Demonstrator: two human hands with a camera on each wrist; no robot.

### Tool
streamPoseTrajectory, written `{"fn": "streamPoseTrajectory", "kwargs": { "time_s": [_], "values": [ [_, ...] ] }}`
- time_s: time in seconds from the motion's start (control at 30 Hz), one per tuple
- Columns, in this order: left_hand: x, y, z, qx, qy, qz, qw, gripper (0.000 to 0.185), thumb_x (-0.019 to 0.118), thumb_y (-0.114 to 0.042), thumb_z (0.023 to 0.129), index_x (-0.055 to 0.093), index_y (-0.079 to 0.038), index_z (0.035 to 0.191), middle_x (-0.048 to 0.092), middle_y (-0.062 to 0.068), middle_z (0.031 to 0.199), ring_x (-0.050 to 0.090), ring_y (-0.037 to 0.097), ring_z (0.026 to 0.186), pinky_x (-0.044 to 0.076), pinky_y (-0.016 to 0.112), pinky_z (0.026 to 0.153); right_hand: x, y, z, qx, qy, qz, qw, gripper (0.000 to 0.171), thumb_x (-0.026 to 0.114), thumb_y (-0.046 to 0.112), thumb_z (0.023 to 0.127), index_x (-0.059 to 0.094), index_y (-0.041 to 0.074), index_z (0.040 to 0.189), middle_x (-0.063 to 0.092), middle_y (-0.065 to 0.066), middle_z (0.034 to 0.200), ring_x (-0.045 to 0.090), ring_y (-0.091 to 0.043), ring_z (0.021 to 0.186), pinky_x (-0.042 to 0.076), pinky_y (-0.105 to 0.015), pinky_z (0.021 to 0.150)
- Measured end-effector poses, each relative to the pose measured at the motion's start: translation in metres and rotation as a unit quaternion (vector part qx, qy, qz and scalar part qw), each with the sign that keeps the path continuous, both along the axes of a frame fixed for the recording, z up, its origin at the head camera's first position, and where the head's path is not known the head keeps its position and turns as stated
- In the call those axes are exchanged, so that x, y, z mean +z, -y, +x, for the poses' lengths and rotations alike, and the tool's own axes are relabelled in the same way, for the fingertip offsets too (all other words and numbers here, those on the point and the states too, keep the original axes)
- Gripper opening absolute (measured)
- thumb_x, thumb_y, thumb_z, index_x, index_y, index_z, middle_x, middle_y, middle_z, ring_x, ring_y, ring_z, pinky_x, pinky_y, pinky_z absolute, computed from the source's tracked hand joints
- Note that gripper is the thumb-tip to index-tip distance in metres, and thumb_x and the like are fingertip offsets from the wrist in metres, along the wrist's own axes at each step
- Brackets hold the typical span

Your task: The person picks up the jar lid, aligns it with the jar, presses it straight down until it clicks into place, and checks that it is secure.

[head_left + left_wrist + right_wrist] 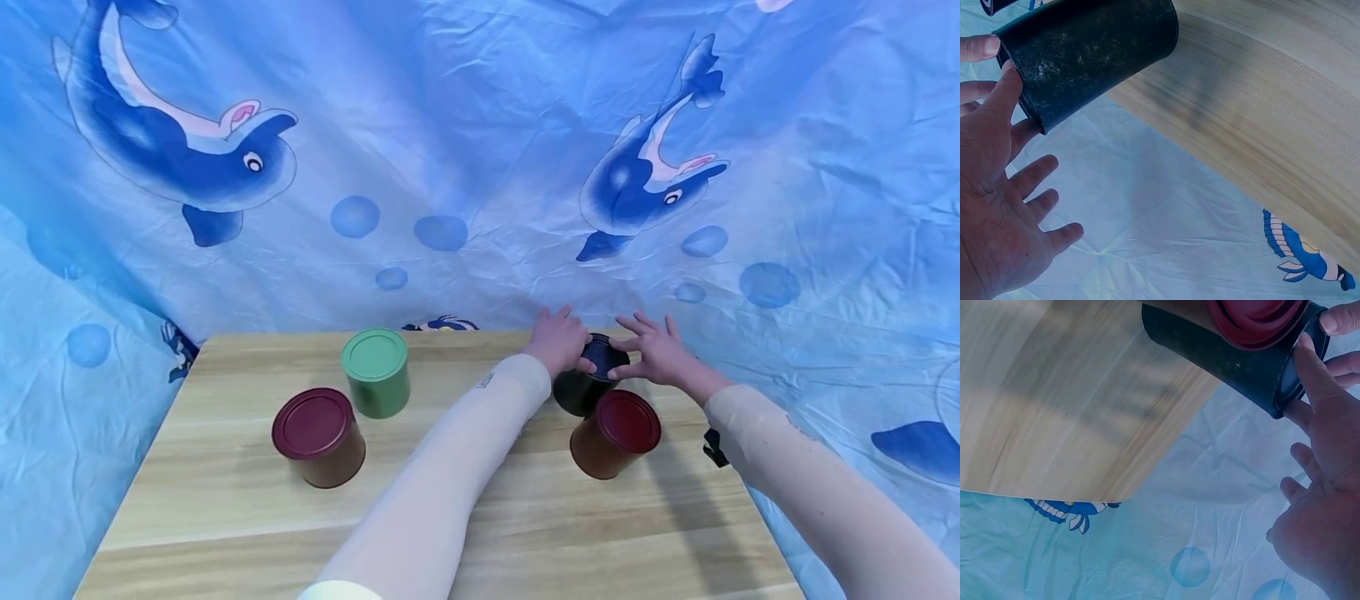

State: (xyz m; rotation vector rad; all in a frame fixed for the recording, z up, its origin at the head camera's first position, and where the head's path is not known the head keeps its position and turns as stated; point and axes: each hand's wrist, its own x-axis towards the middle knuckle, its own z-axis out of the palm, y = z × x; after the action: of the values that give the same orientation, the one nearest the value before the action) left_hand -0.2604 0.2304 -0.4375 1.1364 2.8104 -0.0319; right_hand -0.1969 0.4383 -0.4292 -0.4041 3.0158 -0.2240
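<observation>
Hands flank a black can (590, 377) at the desk's (225, 500) far edge, right of centre in the frame, left hand (558, 340) and right hand (658, 350) touching its lid with spread fingers, seemingly settling a grip before lifting.

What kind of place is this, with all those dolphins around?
Probably a makeshift recording or practice corner, not a real kitchen or shop. A dolphin-print cloth hangs as a backdrop behind a plain wooden table, which bears only lidded cans, such as the green can.
</observation>
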Motion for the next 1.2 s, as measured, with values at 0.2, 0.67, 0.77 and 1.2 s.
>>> {"fn": "streamPoseTrajectory", "kwargs": {
  "time_s": [0.2,0.67,0.77,1.2],
  "values": [
    [0.003,0.001,0.002,0.005,-0.005,-0.027,0.9996,0.062,0.061,-0.073,0.097,0.063,-0.042,0.150,0.056,-0.008,0.157,0.027,0.022,0.161,0.029,0.055,0.127,-0.001,-0.002,-0.001,0.004,0.016,-0.005,1.000,0.070,0.084,0.045,0.091,0.066,0.003,0.144,0.037,-0.029,0.167,0.023,-0.060,0.154,0.005,-0.090,0.113],
    [0.005,0.007,0.009,0.018,0.005,-0.034,0.9992,0.063,0.056,-0.074,0.099,0.056,-0.045,0.154,0.057,-0.011,0.156,0.036,0.018,0.154,0.033,0.049,0.124,-0.005,-0.004,0.003,0.018,0.008,-0.030,0.999,0.069,0.084,0.044,0.091,0.067,-0.002,0.140,0.038,-0.033,0.164,0.022,-0.064,0.151,0.006,-0.091,0.110],
    [0.005,0.007,0.008,0.021,0.021,-0.029,0.9991,0.061,0.057,-0.073,0.099,0.057,-0.045,0.153,0.055,-0.012,0.158,0.032,0.018,0.157,0.030,0.050,0.126,-0.003,-0.003,0.002,0.020,0.011,-0.035,0.999,0.069,0.083,0.044,0.092,0.067,-0.002,0.140,0.037,-0.033,0.164,0.022,-0.064,0.151,0.006,-0.091,0.110],
    [-0.003,0.006,0.007,0.033,-0.006,-0.020,0.9992,0.064,0.055,-0.079,0.095,0.057,-0.049,0.152,0.058,-0.013,0.154,0.037,0.015,0.154,0.034,0.046,0.123,0.007,0.002,0.001,0.011,0.031,-0.031,0.999,0.070,0.087,0.041,0.089,0.067,-0.003,0.140,0.034,-0.035,0.165,0.022,-0.064,0.151,0.005,-0.091,0.110]
  ]
}}
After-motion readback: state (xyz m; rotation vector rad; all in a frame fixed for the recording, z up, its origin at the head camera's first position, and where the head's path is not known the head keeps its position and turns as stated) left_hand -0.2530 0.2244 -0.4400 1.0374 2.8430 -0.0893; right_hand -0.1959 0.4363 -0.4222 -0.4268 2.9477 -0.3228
